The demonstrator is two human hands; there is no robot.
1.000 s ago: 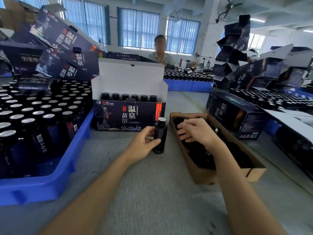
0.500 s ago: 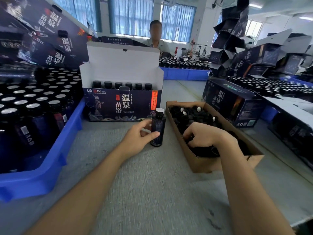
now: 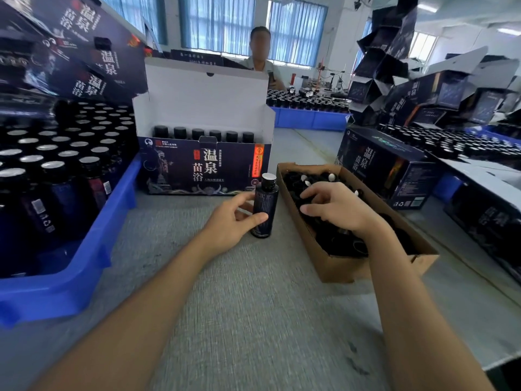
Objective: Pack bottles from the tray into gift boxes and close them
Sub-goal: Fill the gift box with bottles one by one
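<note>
Brown cardboard box (image 3: pixel 346 268) lies on grey table (image 3: pixel 253 306), right of centre, long side running away from the camera. Loose black caps (image 3: pixel 338 244) fill it, a few showing white insides. Across the table, person (image 3: pixel 260 62) in pale shirt. Behind: tall windows with blue curtains (image 3: pixel 220 24), white pillar (image 3: pixel 341 38), ceiling strip light (image 3: pixel 425 7) top right.

Six boxed bottles (image 3: pixel 198 134), one loose bottle (image 3: pixel 265 207)

Bare table (image 3: pixel 253 320) between tray (image 3: pixel 84 263) and carton (image 3: pixel 338 266)
</note>
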